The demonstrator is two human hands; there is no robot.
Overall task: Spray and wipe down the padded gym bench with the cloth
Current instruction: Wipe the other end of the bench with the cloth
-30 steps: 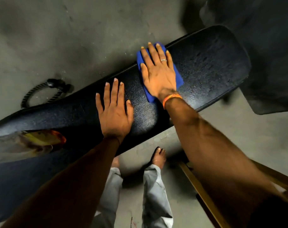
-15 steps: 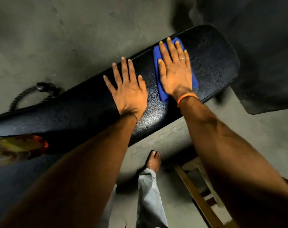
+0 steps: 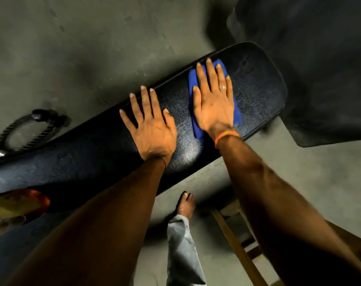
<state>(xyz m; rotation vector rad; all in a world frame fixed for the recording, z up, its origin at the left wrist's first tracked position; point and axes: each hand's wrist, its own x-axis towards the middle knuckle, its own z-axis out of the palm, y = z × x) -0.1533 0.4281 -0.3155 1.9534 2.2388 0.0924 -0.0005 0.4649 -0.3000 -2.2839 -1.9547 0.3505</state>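
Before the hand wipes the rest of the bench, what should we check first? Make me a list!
1. Cloth flat under the right hand: ok.
2. Left hand pressing flat on the bench to steady it: ok.
3. Far end of the bench shows spray droplets to wipe: ok.
4. Nothing lying on the pad ahead of the cloth: ok.
5. Cloth clean underneath: cannot tell, it is hidden.
6. Spray bottle within reach: cannot tell, only a blurry yellow and orange thing shows at the left edge.

Both hands flat, palms down, fingers spread; left hand (image 3: 152,129) beside right hand (image 3: 213,102); arms extended.
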